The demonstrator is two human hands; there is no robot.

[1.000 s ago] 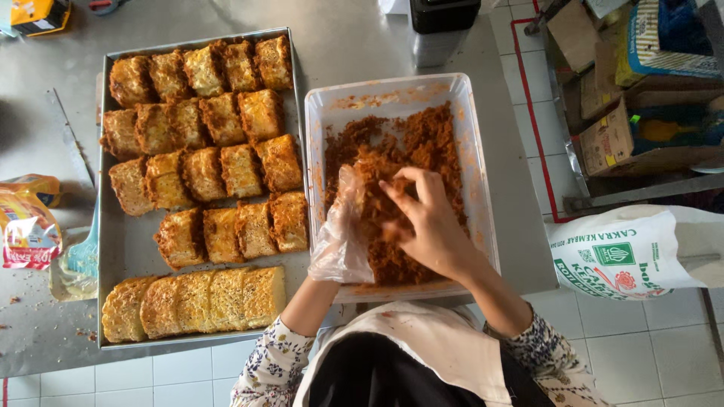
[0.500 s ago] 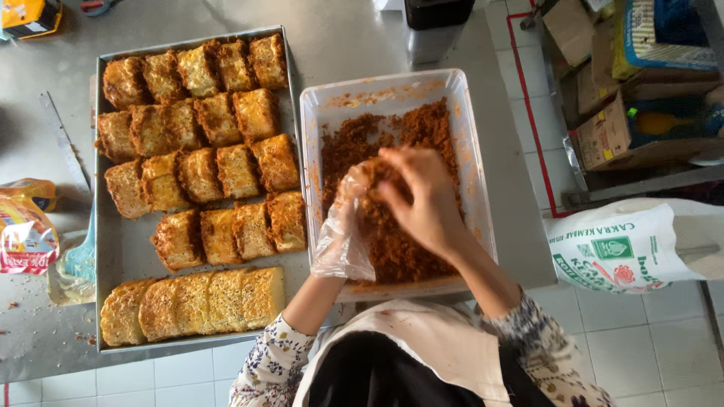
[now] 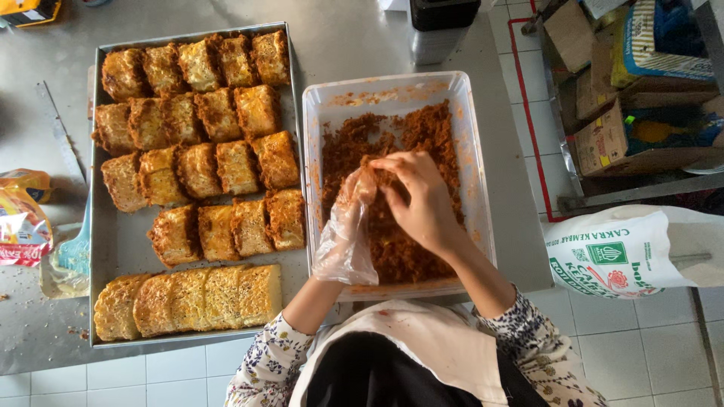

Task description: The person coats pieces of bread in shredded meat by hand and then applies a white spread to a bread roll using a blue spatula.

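Metal baking tray (image 3: 121, 241): one. Crumbed golden pieces (image 3: 219, 113) on it: 22, in five rows. Top row five, second row four, third row five, fourth row four, bottom row four paler slices (image 3: 188, 300). White plastic tub (image 3: 471, 136): one, with single mound of reddish-brown crumbs (image 3: 422, 128). Hands: two, left (image 3: 348, 226) in clear plastic glove, right (image 3: 422, 197) bare. White printed sack (image 3: 618, 252) on floor: one. Blue spatula (image 3: 75, 252): one.

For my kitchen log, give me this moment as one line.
left hand: in clear plastic glove, over crumb tub | right hand: bare, at glove | baking tray: coated pieces in rows
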